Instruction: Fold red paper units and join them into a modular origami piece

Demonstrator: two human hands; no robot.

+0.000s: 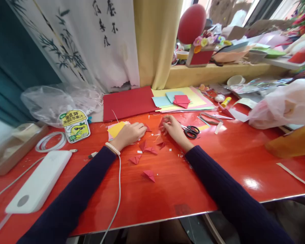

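Observation:
My left hand [132, 133] rests low over the table, its fingers together and the tips on a small folded piece of red paper [148, 128]. It partly covers a stack of yellow and pink paper squares [116, 129]. In my right hand [173, 128], bent fingers pinch another piece of red paper [161, 122], partly hidden by the fingers. Between and below my hands lie several folded red paper triangles [135, 159], one of them [149, 175] closer to the front edge. Black-handled scissors [191, 131] lie beside my right wrist.
Behind my hands are a large red sheet [128, 103] and coloured sheets [193, 93]. At left are a white power bank [39, 183], a coiled cable [51, 142] and a yellow-green pouch [77, 126]. A plastic bag [287, 103] and an orange object [292, 141] stand at right.

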